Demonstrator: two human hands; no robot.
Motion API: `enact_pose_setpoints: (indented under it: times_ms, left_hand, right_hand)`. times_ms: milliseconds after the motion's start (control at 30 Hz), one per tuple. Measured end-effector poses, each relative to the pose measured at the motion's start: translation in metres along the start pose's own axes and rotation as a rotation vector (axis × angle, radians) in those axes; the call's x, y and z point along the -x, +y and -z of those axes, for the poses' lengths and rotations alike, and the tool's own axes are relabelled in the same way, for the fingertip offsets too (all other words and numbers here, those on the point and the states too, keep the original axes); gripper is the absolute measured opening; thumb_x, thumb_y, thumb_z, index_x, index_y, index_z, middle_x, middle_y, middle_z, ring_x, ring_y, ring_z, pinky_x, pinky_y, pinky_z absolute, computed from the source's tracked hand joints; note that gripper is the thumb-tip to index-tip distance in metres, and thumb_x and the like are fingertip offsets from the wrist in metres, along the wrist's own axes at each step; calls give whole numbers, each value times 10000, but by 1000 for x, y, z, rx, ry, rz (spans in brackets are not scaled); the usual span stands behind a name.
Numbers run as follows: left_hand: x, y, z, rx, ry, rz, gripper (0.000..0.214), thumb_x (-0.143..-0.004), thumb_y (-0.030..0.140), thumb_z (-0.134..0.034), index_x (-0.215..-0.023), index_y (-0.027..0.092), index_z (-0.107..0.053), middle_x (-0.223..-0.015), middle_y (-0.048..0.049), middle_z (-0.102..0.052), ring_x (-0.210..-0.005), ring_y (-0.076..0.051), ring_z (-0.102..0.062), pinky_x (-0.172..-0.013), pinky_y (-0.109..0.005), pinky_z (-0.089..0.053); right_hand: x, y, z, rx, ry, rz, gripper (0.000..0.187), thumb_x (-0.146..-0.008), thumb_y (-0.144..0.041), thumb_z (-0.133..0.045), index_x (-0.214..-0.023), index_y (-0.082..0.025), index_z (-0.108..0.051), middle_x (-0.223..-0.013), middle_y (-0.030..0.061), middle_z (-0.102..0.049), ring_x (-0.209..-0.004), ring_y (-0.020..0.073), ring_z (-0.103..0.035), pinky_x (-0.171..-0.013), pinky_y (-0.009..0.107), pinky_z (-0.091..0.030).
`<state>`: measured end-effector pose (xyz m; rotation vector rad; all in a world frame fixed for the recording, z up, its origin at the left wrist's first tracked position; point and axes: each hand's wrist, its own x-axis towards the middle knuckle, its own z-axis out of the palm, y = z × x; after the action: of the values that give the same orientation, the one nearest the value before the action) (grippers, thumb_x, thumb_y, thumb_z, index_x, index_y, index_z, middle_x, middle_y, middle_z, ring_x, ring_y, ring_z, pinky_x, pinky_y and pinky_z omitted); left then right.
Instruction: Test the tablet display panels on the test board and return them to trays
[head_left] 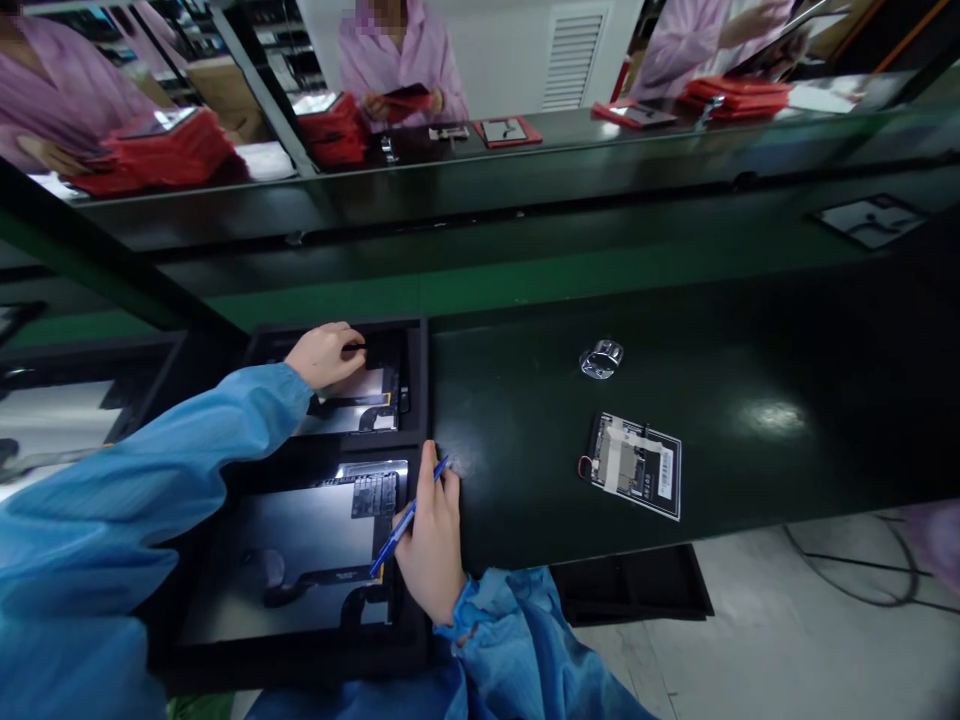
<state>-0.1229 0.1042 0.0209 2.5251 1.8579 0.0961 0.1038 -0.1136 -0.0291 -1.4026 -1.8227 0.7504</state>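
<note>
Worryingly, the lower display panel point(285, 560) could be scratched if the blue pen point(397, 528) pinched by the right hand point(431, 540) slips; the left hand point(324, 357) is curled, its grip unclear.

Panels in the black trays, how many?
2. One panel lies in the far tray, partly under the left hand; the other lies in the near tray, beside the right hand.

Your left hand point(324, 356) lies over a display panel point(352, 398) in a black tray point(418, 385); your right hand point(429, 535), beside the tray, holds a blue pen point(405, 522).
</note>
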Motion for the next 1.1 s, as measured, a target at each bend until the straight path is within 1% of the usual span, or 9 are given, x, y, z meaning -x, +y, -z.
enact_pose_setpoints:
  times_ms: [167,267,367,533,600,667,833,967,1100]
  left_hand:
    - [-10,1,2,-2,-53,59,495,-910,498,-331,-926,161,-692,-954,-119,-692,-934,-264,-632,-837,-342,-463]
    - [-13,4,10,7,-131,96,564,-889,630,-352,-864,187,-700,-878,-85,-707,-812,-249,-630,-731,-316,-437]
    - [-11,9,32,76,-199,175,612,-843,705,-430,-946,168,-706,-759,-34,-701,-733,-219,-606,-681,-281,-400]
    - [-33,51,82,257,16,139,625,-919,623,-404,-1035,86,-701,-738,12,-671,-727,-144,-528,-676,-220,-371]
    - [-55,94,90,319,62,-11,661,-917,647,-405,-1043,79,-718,-802,-13,-694,-740,-142,-541,-687,-229,-370]
    - [-76,148,83,301,-36,-207,693,-866,717,-441,-994,111,-752,-849,-46,-725,-748,-169,-579,-681,-262,-371]
    - [-92,265,24,156,-242,-912,615,-879,683,-429,-755,174,-749,-666,-72,-705,-608,-181,-603,-565,-301,-317]
    - [-73,293,-15,67,-249,-1417,598,-861,671,-477,-651,165,-718,-629,-128,-701,-546,-209,-608,-519,-330,-311]
    - [-58,291,-33,-14,-271,-1626,577,-824,670,-542,-629,154,-711,-614,-160,-687,-542,-235,-610,-524,-351,-348]
  right_hand:
    - [-1,1,-1,-37,-21,18,965,-781,-2,-479,-1586,-148,33,-1546,165,-393,-1372,334,-417,-1077,508,-467]
    - [0,7,18,-71,-53,74,887,-860,-103,-512,-1591,-169,-15,-1541,154,-405,-1365,314,-446,-1073,482,-488]
    - [7,22,62,-81,-13,92,754,-914,-197,-521,-1578,-213,-164,-1500,113,-472,-1350,279,-483,-1076,453,-496]
    - [16,78,156,177,388,-129,459,-922,-301,-573,-1371,-250,-491,-1357,97,-594,-1221,282,-580,-1023,487,-516]
    - [13,103,178,328,378,-148,481,-896,-346,-616,-1351,-234,-510,-1356,115,-583,-1241,308,-556,-1031,515,-499]
    - [10,122,187,419,292,-115,564,-869,-370,-656,-1382,-216,-481,-1392,126,-556,-1306,326,-500,-1063,526,-471]
    - [15,141,184,473,220,-78,558,-889,-350,-641,-1395,-212,-452,-1475,114,-496,-1392,291,-429,-1135,509,-409]
    - [21,141,185,467,213,-87,493,-908,-304,-602,-1372,-211,-464,-1489,114,-482,-1400,280,-426,-1133,503,-407]
    - [21,140,188,425,222,-104,487,-893,-321,-618,-1352,-227,-484,-1483,111,-492,-1396,285,-433,-1136,510,-395]
